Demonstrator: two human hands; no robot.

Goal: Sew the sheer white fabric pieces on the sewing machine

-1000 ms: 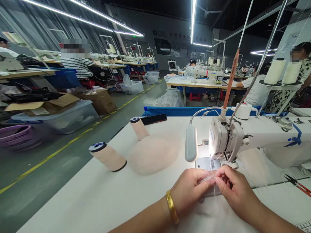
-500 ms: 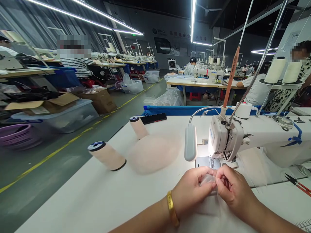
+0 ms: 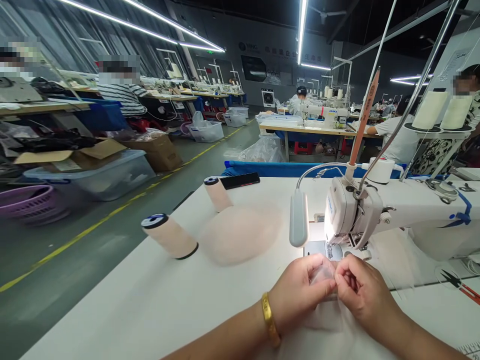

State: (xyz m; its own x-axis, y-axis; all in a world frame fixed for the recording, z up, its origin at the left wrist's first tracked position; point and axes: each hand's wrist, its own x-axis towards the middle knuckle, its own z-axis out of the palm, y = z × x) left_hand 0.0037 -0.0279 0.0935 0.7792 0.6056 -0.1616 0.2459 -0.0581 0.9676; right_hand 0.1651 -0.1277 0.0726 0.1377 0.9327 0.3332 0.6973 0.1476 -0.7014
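Just in front of the needle of a white sewing machine (image 3: 339,210), both hands come together over sheer pale fabric (image 3: 326,317). My left hand (image 3: 300,287), with a gold bangle at its wrist, is closed on the fabric, which bunches between thumb and fingers. Pinched beside it, fingertips touching the same fabric's edge, is my right hand (image 3: 365,290); its curled fingers hide part of the hold. The fabric hangs down toward the table's near edge. A round piece of beige mesh (image 3: 242,235) lies flat to the left of the machine.
Two cones of beige thread, a nearer one (image 3: 172,237) and a farther one (image 3: 218,196), stand at the table's left. Behind them lies a black phone-like object (image 3: 242,180). Red-handled snips (image 3: 463,287) rest at right. A grey lamp (image 3: 299,220) hangs beside the machine head. Other people sit at machines beyond.
The view has shifted slightly, so the scene sits a little farther right. Both hands stay together at the fabric, with only slight finger movement.
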